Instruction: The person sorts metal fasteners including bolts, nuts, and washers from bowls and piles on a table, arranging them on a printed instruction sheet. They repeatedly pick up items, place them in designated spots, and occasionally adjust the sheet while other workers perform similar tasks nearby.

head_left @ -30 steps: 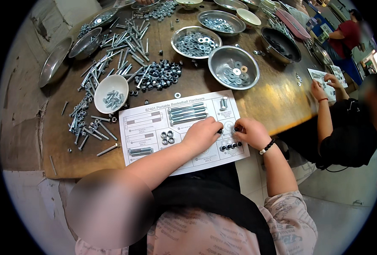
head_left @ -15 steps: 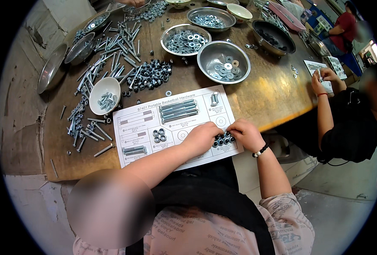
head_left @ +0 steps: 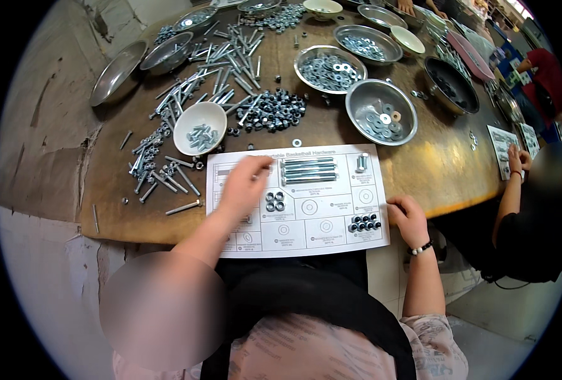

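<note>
A white printed parts sheet lies at the table's front edge. My left hand is over its left part, fingers bent and a little blurred, hiding some of the printed boxes; I cannot make out anything in them. My right hand is at the sheet's right edge with its fingers curled in; whether they pinch the paper is hidden. On the sheet lie several long bolts side by side, a group of lock nuts, short bolts at the upper right and black-centred nuts in rows at the lower right.
Beyond the sheet stand a white bowl of short screws, a heap of dark-centred nuts, piled bolts and steel bowls of washers. A dark bowl stands farther right. A co-worker's hand holds another sheet there.
Both hands have left the black-centred nuts, which now show in rows. My left hand moved left across the sheet; my right went to its right edge. The whole view has shifted.
</note>
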{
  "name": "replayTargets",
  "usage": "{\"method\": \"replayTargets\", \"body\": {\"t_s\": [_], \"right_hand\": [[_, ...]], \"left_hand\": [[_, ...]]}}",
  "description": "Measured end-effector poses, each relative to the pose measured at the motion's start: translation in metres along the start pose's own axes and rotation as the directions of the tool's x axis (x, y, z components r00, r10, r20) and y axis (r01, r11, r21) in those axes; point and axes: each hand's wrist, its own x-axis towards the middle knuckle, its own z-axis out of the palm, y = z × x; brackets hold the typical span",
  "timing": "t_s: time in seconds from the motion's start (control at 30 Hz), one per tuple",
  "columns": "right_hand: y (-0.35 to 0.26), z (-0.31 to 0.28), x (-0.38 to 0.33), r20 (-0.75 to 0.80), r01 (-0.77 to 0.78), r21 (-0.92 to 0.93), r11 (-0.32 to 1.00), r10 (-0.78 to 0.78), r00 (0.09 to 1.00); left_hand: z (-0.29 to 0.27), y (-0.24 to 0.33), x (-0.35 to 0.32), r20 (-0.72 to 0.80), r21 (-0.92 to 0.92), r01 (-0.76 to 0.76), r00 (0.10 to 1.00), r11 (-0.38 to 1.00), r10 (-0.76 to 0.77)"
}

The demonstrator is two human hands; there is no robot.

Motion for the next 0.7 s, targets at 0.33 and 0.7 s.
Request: {"method": "replayTargets", "body": {"t_s": [0.33, 0.7], "right_hand": [[0.009, 0.003, -0.047, -0.007, -0.075, -0.121, 0.990, 0.075, 0.997], [-0.014, -0.003, -0.024, 0.009, -0.033, -0.259, 0.965, 0.036, 0.999]], "left_hand": [[-0.077, -0.078, -0.071, -0.078, 0.167, 0.308, 0.951, 0.937, -0.299], [-0.071, -0.073, -0.077, -0.150, 0.253, 0.294, 0.953, 0.922, -0.263]]}}
